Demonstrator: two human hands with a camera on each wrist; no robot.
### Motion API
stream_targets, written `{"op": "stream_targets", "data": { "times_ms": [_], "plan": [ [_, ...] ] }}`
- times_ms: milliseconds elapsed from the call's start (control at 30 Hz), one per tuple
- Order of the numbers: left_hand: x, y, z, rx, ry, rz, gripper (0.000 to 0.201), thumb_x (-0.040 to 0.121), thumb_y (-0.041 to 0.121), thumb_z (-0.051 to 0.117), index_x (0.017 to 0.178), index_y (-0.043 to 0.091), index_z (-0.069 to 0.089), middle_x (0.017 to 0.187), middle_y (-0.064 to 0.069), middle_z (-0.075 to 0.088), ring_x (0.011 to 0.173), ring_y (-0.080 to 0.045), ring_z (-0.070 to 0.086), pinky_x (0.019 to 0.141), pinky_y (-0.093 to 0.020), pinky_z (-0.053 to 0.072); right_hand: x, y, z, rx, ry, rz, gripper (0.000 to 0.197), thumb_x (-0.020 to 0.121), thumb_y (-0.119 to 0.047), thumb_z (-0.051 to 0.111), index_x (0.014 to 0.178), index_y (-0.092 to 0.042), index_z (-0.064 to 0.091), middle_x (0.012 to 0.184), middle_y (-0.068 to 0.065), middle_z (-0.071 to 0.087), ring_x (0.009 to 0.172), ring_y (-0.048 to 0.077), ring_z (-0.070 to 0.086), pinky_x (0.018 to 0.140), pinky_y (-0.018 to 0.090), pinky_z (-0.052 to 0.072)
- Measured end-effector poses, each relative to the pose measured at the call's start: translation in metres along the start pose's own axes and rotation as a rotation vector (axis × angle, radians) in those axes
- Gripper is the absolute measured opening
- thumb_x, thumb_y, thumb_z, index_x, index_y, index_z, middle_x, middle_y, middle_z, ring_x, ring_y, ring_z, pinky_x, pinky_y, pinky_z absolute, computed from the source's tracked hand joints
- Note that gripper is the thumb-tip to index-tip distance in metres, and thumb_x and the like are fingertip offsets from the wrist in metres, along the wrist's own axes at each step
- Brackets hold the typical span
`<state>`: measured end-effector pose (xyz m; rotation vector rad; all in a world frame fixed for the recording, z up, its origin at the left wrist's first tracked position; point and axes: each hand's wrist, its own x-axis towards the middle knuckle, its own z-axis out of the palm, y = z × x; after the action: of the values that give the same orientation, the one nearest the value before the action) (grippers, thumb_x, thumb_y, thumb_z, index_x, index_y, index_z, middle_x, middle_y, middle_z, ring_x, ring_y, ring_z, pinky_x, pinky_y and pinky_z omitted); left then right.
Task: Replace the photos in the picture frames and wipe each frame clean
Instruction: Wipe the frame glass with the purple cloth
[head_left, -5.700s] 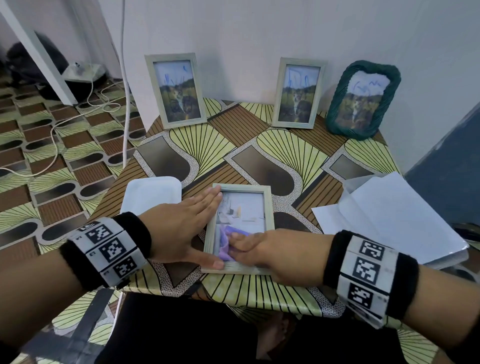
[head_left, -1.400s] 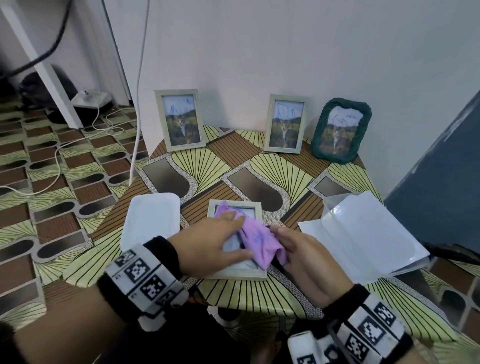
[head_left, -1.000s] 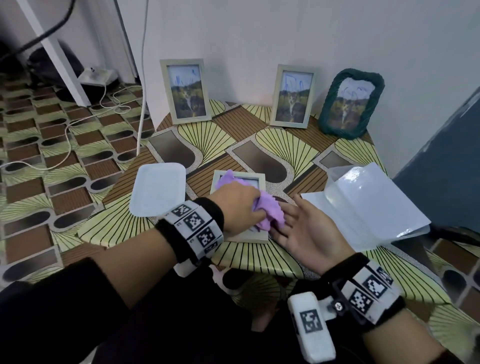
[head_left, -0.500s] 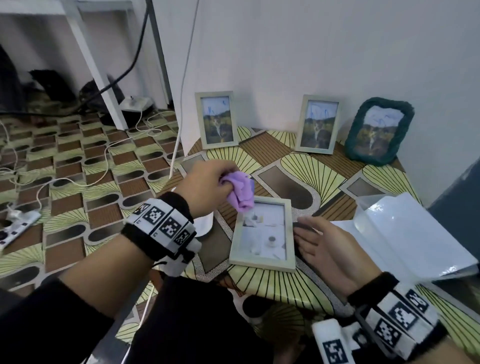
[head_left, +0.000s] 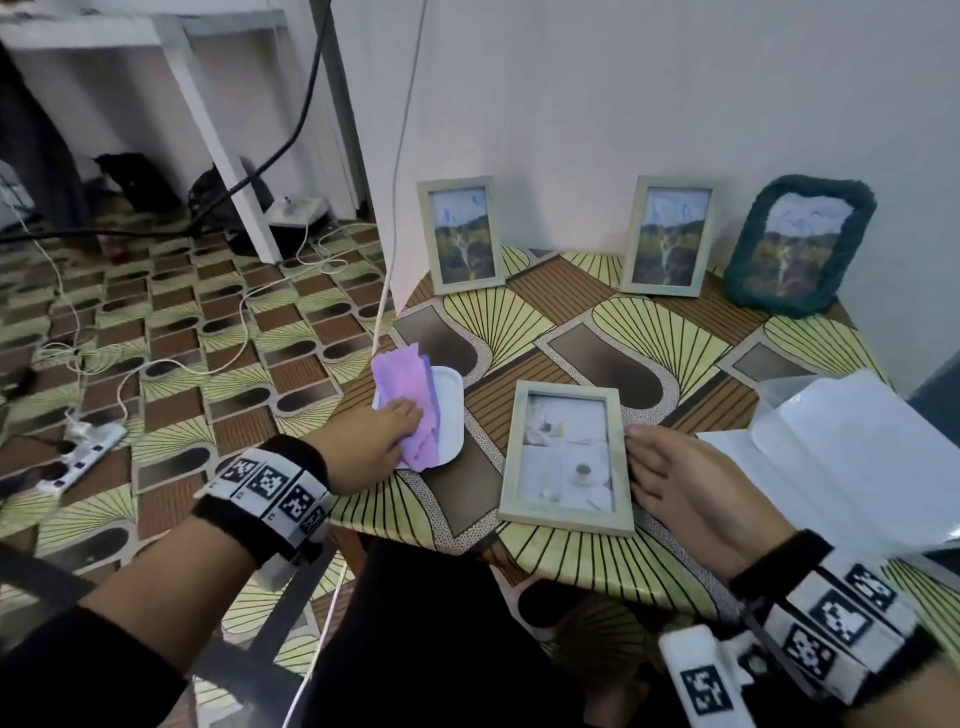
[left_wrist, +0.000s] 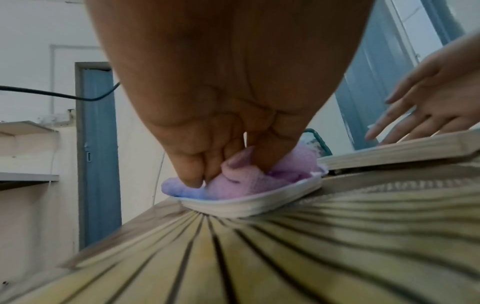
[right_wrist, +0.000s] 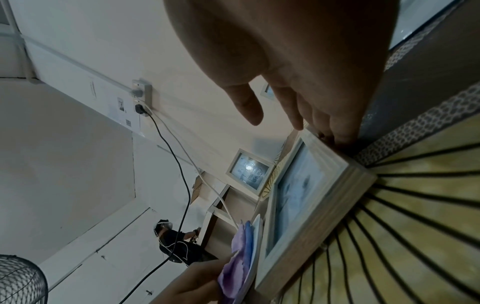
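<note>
A pale green picture frame (head_left: 566, 452) lies flat near the table's front edge, holding a light photo of a cup. My left hand (head_left: 408, 418) is to its left, with fingers curled into a purple cloth (head_left: 410, 384) that rests on a white tray (head_left: 451, 410). In the left wrist view the fingertips (left_wrist: 192, 181) dig into the bunched cloth (left_wrist: 241, 183) inside the tray (left_wrist: 249, 205). My right hand (head_left: 644, 462) lies with straight fingers against the frame's right edge. The right wrist view shows its fingertips (right_wrist: 340, 135) touching that frame (right_wrist: 306, 205) and holding nothing.
Two pale frames (head_left: 462, 234) (head_left: 667, 236) and a dark green frame (head_left: 800, 244) stand against the back wall with landscape photos. A stack of white sheets in a clear sleeve (head_left: 841, 457) lies at the right. A white cable (head_left: 387, 291) hangs by the table's left corner.
My left hand took the purple cloth from the right hand, lifted it off the flat frame and carried it left onto the white tray. My right hand stayed beside the frame's right edge.
</note>
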<state>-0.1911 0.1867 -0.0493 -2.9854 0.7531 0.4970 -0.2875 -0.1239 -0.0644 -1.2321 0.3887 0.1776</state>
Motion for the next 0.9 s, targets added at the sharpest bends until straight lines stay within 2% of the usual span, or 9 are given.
{"op": "stream_targets", "data": {
  "times_ms": [100,233,333,400,433,533,667,800,900],
  "plan": [
    [-0.001,0.005,-0.009,-0.027,-0.002,0.006,0.054,0.103,0.024,0.037,0.153,0.009,0.024,0.162,-0.009,0.018,0.149,-0.017,0.016,0.12,-0.028,0.017,-0.001,-0.001,0.001,0.0,0.015,-0.008,0.023,0.098,-0.018,0.051,0.117,-0.015,0.064,0.116,-0.005,0.072,0.115,0.01,0.063,0.106,0.037,0.041],
    [-0.007,0.026,-0.022,-0.082,0.193,0.037,0.06,0.098,0.048,0.041,0.152,0.025,0.03,0.158,0.002,0.031,0.144,-0.015,0.03,0.113,-0.037,0.033,-0.003,-0.005,0.003,-0.036,0.092,-0.013,0.02,0.096,-0.019,0.054,0.113,-0.02,0.065,0.11,-0.006,0.073,0.112,0.01,0.063,0.103,0.038,0.041],
    [-0.013,0.056,-0.028,-0.288,0.307,0.089,0.053,0.091,0.064,0.042,0.141,0.048,0.036,0.142,0.02,0.048,0.125,-0.008,0.049,0.101,-0.034,0.043,-0.004,-0.009,0.004,-0.107,0.151,-0.013,0.017,0.095,-0.021,0.056,0.109,-0.023,0.065,0.111,-0.004,0.07,0.111,0.014,0.062,0.097,0.04,0.045],
    [-0.01,0.077,-0.026,-0.391,0.307,0.091,0.044,0.089,0.067,0.043,0.131,0.056,0.037,0.122,0.021,0.062,0.103,-0.004,0.058,0.087,-0.028,0.046,-0.005,-0.011,0.004,-0.151,0.184,-0.014,0.016,0.094,-0.022,0.056,0.107,-0.023,0.064,0.111,-0.001,0.071,0.109,0.016,0.063,0.095,0.044,0.048],
    [-0.005,0.086,-0.023,-0.4,0.276,0.087,0.043,0.09,0.066,0.043,0.131,0.054,0.04,0.116,0.018,0.066,0.097,-0.005,0.06,0.084,-0.027,0.047,-0.005,-0.012,0.004,-0.168,0.195,-0.013,0.015,0.094,-0.022,0.056,0.106,-0.023,0.064,0.107,-0.002,0.073,0.107,0.016,0.064,0.095,0.045,0.049],
    [0.007,0.103,-0.006,-0.37,0.142,0.086,0.051,0.095,0.058,0.042,0.14,0.036,0.041,0.117,0.007,0.067,0.102,-0.014,0.062,0.089,-0.036,0.052,-0.007,-0.011,0.003,-0.19,0.186,0.004,0.012,0.092,-0.025,0.057,0.102,-0.024,0.064,0.09,-0.009,0.077,0.101,0.013,0.068,0.086,0.043,0.054],
    [0.011,0.109,0.008,-0.494,0.156,0.07,0.057,0.095,0.049,0.051,0.146,0.025,0.04,0.131,0.005,0.062,0.112,-0.015,0.061,0.095,-0.039,0.051,-0.011,-0.011,0.005,-0.147,0.15,0.021,0.014,0.091,-0.021,0.057,0.102,-0.026,0.063,0.083,-0.01,0.076,0.079,0.006,0.072,0.069,0.034,0.053],
    [0.011,0.114,0.006,-0.952,0.29,0.05,0.044,0.09,0.017,0.066,0.132,0.024,0.055,0.116,0.011,0.07,0.105,-0.009,0.067,0.093,-0.04,0.054,-0.013,-0.013,0.011,-0.014,0.13,-0.019,0.025,0.092,-0.011,0.055,0.11,-0.027,0.063,0.096,0.0,0.075,0.081,0.019,0.069,0.067,0.037,0.051],
    [0.011,0.119,-0.004,-1.349,0.409,0.067,0.063,0.084,-0.01,0.066,0.136,0.021,0.048,0.108,0.015,0.072,0.101,-0.003,0.068,0.079,-0.02,0.057,-0.012,-0.024,0.018,0.104,0.139,-0.158,0.034,0.092,0.006,0.051,0.116,-0.017,0.059,0.118,0.006,0.066,0.1,0.03,0.067,0.078,0.049,0.055]
  ]
}}
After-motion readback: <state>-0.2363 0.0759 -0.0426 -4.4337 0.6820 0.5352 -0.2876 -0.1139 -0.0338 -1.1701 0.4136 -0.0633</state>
